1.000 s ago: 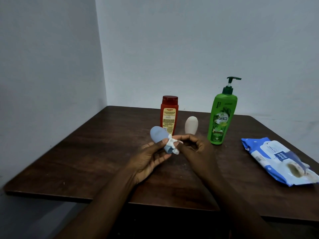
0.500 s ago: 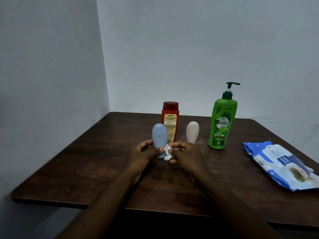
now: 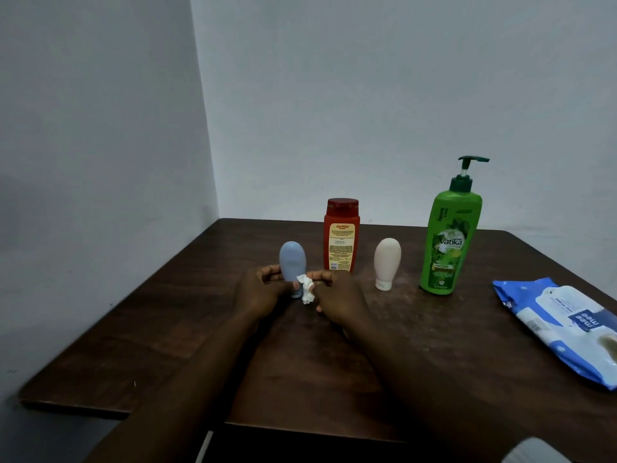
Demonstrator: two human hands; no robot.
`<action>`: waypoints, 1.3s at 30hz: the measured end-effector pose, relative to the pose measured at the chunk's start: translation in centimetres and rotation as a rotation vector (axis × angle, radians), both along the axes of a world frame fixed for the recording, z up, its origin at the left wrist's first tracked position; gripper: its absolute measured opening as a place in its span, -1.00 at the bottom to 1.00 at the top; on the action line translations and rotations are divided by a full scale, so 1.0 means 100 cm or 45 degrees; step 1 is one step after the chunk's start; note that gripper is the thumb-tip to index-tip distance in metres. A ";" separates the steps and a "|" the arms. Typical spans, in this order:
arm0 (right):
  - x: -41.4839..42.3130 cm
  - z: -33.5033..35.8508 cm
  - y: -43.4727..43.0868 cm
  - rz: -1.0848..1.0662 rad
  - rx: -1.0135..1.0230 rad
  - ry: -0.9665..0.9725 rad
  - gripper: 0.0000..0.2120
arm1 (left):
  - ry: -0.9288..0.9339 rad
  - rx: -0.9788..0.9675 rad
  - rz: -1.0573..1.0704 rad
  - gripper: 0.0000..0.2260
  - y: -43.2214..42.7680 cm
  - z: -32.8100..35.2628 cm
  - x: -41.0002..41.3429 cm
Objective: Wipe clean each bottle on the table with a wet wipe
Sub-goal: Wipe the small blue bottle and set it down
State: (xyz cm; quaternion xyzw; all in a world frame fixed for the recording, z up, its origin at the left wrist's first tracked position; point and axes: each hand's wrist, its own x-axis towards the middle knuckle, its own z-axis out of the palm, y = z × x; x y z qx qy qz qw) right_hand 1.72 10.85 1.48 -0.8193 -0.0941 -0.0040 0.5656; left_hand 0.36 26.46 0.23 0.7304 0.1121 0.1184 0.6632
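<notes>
Dark brown wood table [image 3: 434, 345] fills the lower frame, w/ pale walls behind. Going left to right: a small blue bottle [image 3: 292, 260] stands cap-down and upright at abt 11 o'clock from table centre. The left hand [image 3: 258, 295] is curled around its lower part, fingers at the back, thumb in front. Touching the bottle's cap end is a crumpled white wet wipe [image 3: 305, 289], pinched by the right hand [image 3: 337, 300], whose fingers are closed on it, pressing it vs the bottle's base at the bottle's 5 o'clock. Both forearms come in from the 6 o'clock edge.

Just behind the hands, at 12 o'clock, a red bottle [image 3: 341, 237] w/ dark red cap and yellow label stands upright. Right of it, apart from it, a small cream bottle [image 3: 386, 260] stands on its white cap. Next, at abt 1 o'clock, a tall green pump bottle [image 3: 449, 242] marked "Vatika", upright, pump nozzle pointing right. Far right, at 3 o'clock, a blue and white wipes pack [image 3: 561, 325] lies flat near the table edge, partly cut off by the frame. Whether the blue bottle's cap rests on the table, can't tell.
</notes>
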 end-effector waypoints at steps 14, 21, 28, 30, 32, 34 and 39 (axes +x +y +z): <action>0.022 -0.016 0.016 -0.111 -0.038 -0.096 -0.73 | -0.059 0.247 0.039 -0.60 0.007 -0.011 0.032; 0.022 -0.019 0.016 -0.108 -0.009 -0.124 -0.72 | -0.090 0.287 0.068 -0.61 0.006 -0.012 0.033; 0.020 -0.019 0.015 -0.103 0.026 -0.134 -0.71 | -0.100 0.328 0.079 -0.56 0.005 -0.013 0.033; 0.019 -0.018 0.014 -0.109 0.071 -0.129 -0.70 | -0.108 0.336 0.087 -0.53 0.004 -0.013 0.032; 0.019 -0.019 0.014 -0.129 0.101 -0.129 -0.71 | -0.109 0.311 0.099 -0.47 0.004 -0.012 0.030; 0.017 -0.019 0.013 -0.151 0.131 -0.131 -0.72 | -0.127 0.239 0.111 -0.37 0.004 -0.013 0.030; 0.008 -0.015 0.005 -0.213 0.223 -0.145 -0.74 | -0.161 0.179 0.226 -0.34 0.003 -0.009 0.021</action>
